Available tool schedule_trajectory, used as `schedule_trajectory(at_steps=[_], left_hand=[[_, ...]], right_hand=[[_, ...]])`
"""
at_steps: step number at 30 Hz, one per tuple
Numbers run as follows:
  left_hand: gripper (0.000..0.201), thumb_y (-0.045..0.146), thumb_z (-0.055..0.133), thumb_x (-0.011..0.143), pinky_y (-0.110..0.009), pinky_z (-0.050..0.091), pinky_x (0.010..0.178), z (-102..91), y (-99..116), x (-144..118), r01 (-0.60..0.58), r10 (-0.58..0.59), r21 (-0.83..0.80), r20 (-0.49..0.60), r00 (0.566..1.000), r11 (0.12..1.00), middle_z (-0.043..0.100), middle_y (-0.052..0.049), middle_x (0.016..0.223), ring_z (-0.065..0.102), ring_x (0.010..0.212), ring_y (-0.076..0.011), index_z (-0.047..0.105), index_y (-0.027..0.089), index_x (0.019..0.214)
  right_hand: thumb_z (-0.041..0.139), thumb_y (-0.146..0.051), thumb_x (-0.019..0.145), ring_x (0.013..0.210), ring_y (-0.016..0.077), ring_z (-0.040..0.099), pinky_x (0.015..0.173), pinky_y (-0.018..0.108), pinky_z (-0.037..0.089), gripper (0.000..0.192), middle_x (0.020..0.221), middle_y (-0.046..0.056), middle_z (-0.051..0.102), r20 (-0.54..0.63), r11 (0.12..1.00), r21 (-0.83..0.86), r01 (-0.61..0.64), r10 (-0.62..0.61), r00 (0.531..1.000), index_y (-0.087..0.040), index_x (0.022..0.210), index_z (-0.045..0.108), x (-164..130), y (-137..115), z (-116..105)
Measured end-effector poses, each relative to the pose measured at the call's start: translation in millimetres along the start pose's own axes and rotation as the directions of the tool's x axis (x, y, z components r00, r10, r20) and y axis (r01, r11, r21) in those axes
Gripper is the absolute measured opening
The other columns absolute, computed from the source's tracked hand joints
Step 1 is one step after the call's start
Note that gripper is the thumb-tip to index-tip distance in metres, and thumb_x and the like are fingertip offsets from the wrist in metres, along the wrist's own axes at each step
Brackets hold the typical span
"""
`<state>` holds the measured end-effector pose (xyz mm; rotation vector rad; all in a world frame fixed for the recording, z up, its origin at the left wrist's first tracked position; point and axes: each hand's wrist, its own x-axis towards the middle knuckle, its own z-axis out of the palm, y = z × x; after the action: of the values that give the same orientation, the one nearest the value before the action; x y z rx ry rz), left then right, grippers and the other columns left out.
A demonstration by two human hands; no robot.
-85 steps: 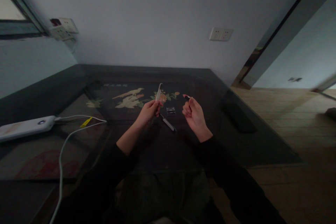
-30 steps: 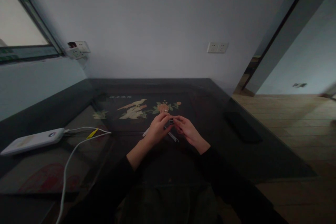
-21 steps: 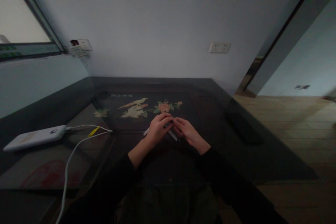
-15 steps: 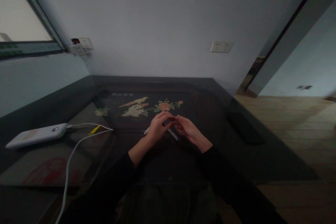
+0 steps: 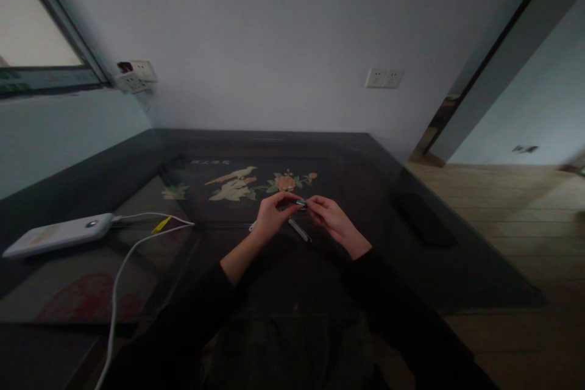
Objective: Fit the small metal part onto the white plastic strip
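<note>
Both hands meet over the dark glass-topped table (image 5: 439,268), fingertips pinched together on a tiny clear plastic piece (image 5: 301,202). The left hand (image 5: 270,219) has thumb and forefinger narrowed onto the piece's left end; the right hand (image 5: 333,222) pinches its right end, other fingers curled. Piece too small and dim to tell its exact shape. It is held just above the tabletop, near the table's middle, in front of the painted flower-and-bird panel (image 5: 249,180) under the glass.

Just below the hands, lying on the table: a slim silver-tipped dark pen-like stick (image 5: 300,230), angled, between the two wrists. A pale thin stick end (image 5: 251,226) pokes out left of the left hand, touching or under it, cannot tell which.

Both forearms in black sleeves (image 5: 393,311) come in from the table's near edge.

Left side of the table: white flat power bank (image 5: 57,234) with a white cable (image 5: 123,262) looping off toward the near edge, small yellow tag (image 5: 159,223) by the plug. Right side of the table: dark flat rectangular object (image 5: 425,219), well apart from the hands.

Behind the table, white wall sockets (image 5: 384,78) on the wall; another socket block (image 5: 134,75) at the left corner by the window frame.
</note>
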<state>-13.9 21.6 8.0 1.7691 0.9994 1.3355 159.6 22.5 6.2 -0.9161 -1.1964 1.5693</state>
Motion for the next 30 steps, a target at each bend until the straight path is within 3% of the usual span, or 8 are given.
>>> schedule_trajectory(at_steps=[6, 9, 11, 14, 17, 20, 24, 30], left_hand=[[0.018, 0.023, 0.069, 0.075, -0.031, 0.053, 0.079, 1.5, -2.7, -0.9, -0.002, 0.002, 0.038, -0.001, 1.000, 0.999, 0.070, -0.005, 0.085, 0.065, 0.079, -0.0158, 0.068, 0.015, 0.091], [0.032, 0.021, 0.068, 0.076, -0.031, 0.053, 0.081, 3.5, -9.6, -0.1, -0.026, 0.026, 0.011, -0.002, 1.000, 1.000, 0.069, -0.007, 0.093, 0.066, 0.086, -0.0164, 0.062, 0.015, 0.107], [0.039, 0.018, 0.065, 0.079, -0.030, 0.053, 0.079, 4.4, -15.5, 0.7, -0.019, 0.020, 0.043, -0.016, 1.000, 0.999, 0.069, -0.007, 0.096, 0.066, 0.087, -0.0159, 0.056, 0.016, 0.116], [0.028, 0.016, 0.056, 0.084, -0.031, 0.053, 0.080, 4.4, -23.6, 0.9, -0.036, 0.036, 0.206, 0.005, 0.999, 0.978, 0.067, -0.007, 0.097, 0.065, 0.087, -0.0161, 0.057, 0.017, 0.111], [0.017, 0.013, 0.053, 0.084, -0.035, 0.050, 0.089, 4.0, -27.2, -0.7, -0.119, 0.083, 0.418, 0.103, 0.991, 0.901, 0.066, -0.007, 0.098, 0.063, 0.095, -0.0193, 0.063, 0.016, 0.098], [0.018, 0.013, 0.053, 0.084, -0.037, 0.047, 0.093, 4.3, -26.6, -3.3, -0.182, 0.098, 0.546, 0.179, 0.979, 0.818, 0.066, -0.008, 0.102, 0.060, 0.101, -0.0217, 0.064, 0.017, 0.098], [0.020, 0.017, 0.052, 0.086, -0.039, 0.047, 0.092, 4.4, -25.1, -4.7, -0.163, 0.051, 0.656, 0.187, 0.981, 0.737, 0.066, -0.008, 0.105, 0.059, 0.103, -0.0245, 0.064, 0.018, 0.101], [0.019, 0.019, 0.053, 0.085, -0.039, 0.047, 0.091, 4.2, -29.0, -3.0, -0.133, -0.011, 0.726, 0.190, 0.982, 0.675, 0.067, -0.008, 0.106, 0.059, 0.103, -0.0251, 0.064, 0.019, 0.101]], right_hand=[[0.076, -0.043, 0.064, 0.043, 0.0052, 0.038, 0.043, 0.020, 0.022, 0.031, 0.054, -0.006, 0.048, -0.020, 0.998, -0.054, 0.031, -0.032, 0.999, -0.017, 0.071, 0.061, 1.0, 0.2, -2.2], [0.075, -0.044, 0.065, 0.044, 0.0061, 0.039, 0.043, 0.020, 0.023, 0.031, 0.054, -0.006, 0.048, -0.117, 0.992, -0.082, 0.094, -0.103, 0.988, -0.018, 0.072, 0.060, 6.5, 4.7, -6.1], [0.072, -0.045, 0.068, 0.045, 0.0072, 0.040, 0.044, 0.021, 0.025, 0.029, 0.055, -0.006, 0.048, -0.226, 0.977, -0.136, 0.162, -0.190, 0.955, -0.019, 0.073, 0.060, 13.7, 8.1, -11.2], [0.067, -0.044, 0.072, 0.049, 0.0104, 0.043, 0.048, 0.023, 0.031, 0.025, 0.057, -0.004, 0.051, -0.309, 0.906, -0.343, 0.248, -0.358, 0.881, -0.019, 0.074, 0.061, 29.7, 13.4, -21.6], [0.063, -0.040, 0.074, 0.060, 0.0149, 0.051, 0.058, 0.026, 0.038, 0.022, 0.064, 0.001, 0.058, -0.252, 0.770, -0.576, 0.272, -0.485, 0.837, -0.018, 0.069, 0.061, 48.0, 19.1, -30.6], [0.059, -0.034, 0.077, 0.065, 0.0160, 0.054, 0.064, 0.027, 0.040, 0.018, 0.068, 0.002, 0.061, -0.131, 0.644, -0.723, 0.249, -0.482, 0.867, -0.018, 0.069, 0.062, 62.1, 25.1, -34.8], [0.059, -0.026, 0.079, 0.069, 0.0159, 0.053, 0.066, 0.026, 0.039, 0.012, 0.070, 0.001, 0.058, -0.039, 0.487, -0.849, 0.205, -0.445, 0.894, -0.018, 0.073, 0.065, 69.1, 31.7, -39.1], [0.061, -0.023, 0.080, 0.070, 0.0150, 0.052, 0.068, 0.025, 0.038, 0.009, 0.071, 0.001, 0.056, -0.030, 0.458, -0.869, 0.188, -0.429, 0.903, -0.018, 0.076, 0.067, 68.0, 37.0, -45.5]])
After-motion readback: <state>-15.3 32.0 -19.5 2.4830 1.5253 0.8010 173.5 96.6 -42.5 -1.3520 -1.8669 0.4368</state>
